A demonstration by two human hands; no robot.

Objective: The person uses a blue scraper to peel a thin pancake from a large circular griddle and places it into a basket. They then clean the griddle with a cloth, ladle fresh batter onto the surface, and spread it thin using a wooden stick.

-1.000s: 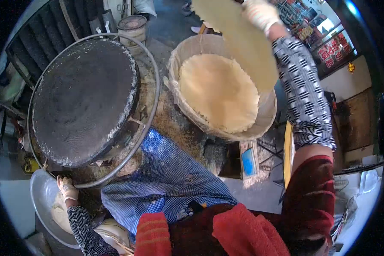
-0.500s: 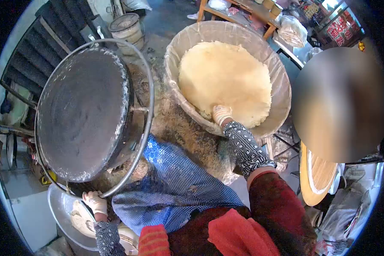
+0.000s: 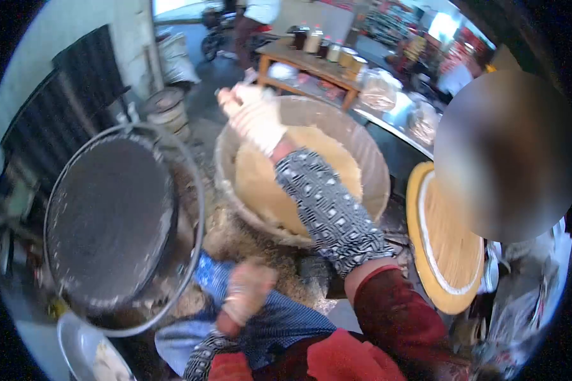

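My right hand [image 3: 255, 117], in a whitish glove, is raised above the far left rim of a large lined tub [image 3: 378, 184]. A pale tan, round, flat mass [image 3: 330, 155] fills much of the tub, partly hidden by my patterned sleeve. Motion smears the fingers, and I cannot make out anything in them. Over the blue checked apron [image 3: 292, 311] on my lap is my left hand [image 3: 248, 292], also gloved and blurred; whether it holds something cannot be seen. Left of it stands a wide, dark round griddle [image 3: 111, 219] inside a metal ring [image 3: 200, 222].
At lower left sits a metal basin [image 3: 70, 346] with pale batter-like contents. A round wooden board [image 3: 416, 235] leans at the right. Behind are a lidded bucket [image 3: 167, 108], a wooden table [image 3: 279, 54] with bottles, and a person [image 3: 254, 25]. A blurred round patch covers the right side.
My right hand has lifted from the near edge of the tan mass up over the tub's far left. My left hand has moved from the metal ring to above my lap. The view has tilted upward.
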